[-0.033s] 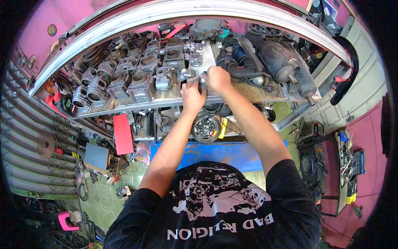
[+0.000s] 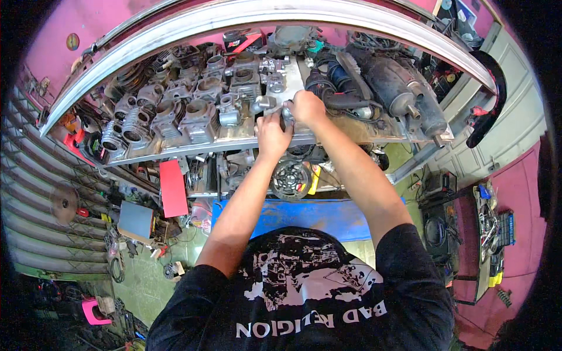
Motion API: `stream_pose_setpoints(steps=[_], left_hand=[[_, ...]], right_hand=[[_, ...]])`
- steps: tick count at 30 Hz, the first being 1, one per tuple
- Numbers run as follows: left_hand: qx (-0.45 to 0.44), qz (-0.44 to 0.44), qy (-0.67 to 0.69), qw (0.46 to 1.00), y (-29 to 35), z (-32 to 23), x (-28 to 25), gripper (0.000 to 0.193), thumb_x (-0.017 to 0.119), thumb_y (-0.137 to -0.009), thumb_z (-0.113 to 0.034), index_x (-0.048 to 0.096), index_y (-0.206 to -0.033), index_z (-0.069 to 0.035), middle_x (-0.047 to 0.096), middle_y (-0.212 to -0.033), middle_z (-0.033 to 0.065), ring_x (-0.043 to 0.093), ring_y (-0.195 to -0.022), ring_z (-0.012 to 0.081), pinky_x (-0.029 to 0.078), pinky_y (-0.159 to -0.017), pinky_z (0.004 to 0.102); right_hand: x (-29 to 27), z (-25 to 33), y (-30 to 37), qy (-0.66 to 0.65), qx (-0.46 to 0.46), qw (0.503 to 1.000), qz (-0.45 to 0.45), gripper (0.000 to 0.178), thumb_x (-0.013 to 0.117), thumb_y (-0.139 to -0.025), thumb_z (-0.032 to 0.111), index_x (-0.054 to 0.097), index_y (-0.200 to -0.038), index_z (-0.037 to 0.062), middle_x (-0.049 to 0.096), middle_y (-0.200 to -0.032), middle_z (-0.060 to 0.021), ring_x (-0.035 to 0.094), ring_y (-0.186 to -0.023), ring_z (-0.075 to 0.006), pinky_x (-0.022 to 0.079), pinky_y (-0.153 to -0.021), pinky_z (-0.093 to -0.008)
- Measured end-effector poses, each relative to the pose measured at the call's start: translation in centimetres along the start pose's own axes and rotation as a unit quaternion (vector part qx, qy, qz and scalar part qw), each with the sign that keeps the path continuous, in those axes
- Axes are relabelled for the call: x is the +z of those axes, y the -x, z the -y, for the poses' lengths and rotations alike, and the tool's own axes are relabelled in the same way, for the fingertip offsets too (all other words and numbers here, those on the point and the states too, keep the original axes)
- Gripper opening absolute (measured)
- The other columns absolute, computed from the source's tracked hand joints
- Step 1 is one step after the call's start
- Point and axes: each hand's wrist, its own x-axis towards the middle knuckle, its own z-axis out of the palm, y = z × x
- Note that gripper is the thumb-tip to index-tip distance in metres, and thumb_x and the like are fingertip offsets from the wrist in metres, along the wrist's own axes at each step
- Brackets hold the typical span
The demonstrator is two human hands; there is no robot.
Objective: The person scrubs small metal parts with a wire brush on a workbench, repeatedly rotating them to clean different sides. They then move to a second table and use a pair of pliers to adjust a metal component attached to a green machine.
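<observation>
Shelf (image 2: 346, 131), front edge: right hand (image 2: 308, 109) and left hand (image 2: 273, 138) at small metal part (image 2: 287, 115).
Right fingers curled around it; left hand back-up, fingers bent, gripping its near side. Part dull grey, mostly hidden between them.

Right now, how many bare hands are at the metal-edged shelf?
2: the bare left hand, over the shelf's silvery front edge, and the bare right hand, to its right and slightly farther in. I see no others.
</observation>
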Motion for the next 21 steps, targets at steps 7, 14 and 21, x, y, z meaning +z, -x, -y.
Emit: stream_pose_setpoints(steps=[7,14,21], left_hand=[[-0.021,-0.006,-0.080,0.997,-0.4,0.6,-0.3,0.040,0.081,-0.080,-0.022,0.073,-0.115,-0.006,0.070,-0.108,0.0167,0.060,-0.105,0.0392,0.049,-0.092,0.0492],[-0.027,-0.023,-0.063,0.997,-0.8,0.8,-0.9,0.041,0.080,-0.078,-0.014,0.072,-0.118,-0.007,0.070,-0.104,0.0171,0.062,-0.101,0.0398,0.050,-0.092,0.0488],[-0.004,-0.047,0.040,0.998,-0.4,0.5,-1.8,0.033,0.075,-0.084,-0.017,0.072,-0.114,-0.004,0.071,-0.099,0.0197,0.063,-0.097,0.0414,0.051,-0.088,0.0506]], right_hand=[[-2.1,-0.8,-1.8,0.055,-0.083,0.992,0.075,0.044,0.077,-0.085,0.039,0.075,-0.113,0.0048,0.073,-0.110,-0.0238,0.073,-0.101,-0.0357,0.057,-0.089,-0.0473],[-0.2,-2.1,-0.5,0.016,-0.181,0.983,0.017,0.033,0.077,-0.082,0.020,0.079,-0.115,0.0220,0.074,-0.101,-0.0188,0.071,-0.095,-0.0365,0.057,-0.088,-0.0461],[2.7,-1.4,0.4,-0.037,-0.123,0.987,-0.098,0.025,0.074,-0.084,0.020,0.082,-0.106,0.0240,0.075,-0.096,-0.0167,0.074,-0.090,-0.0336,0.059,-0.081,-0.0466]])
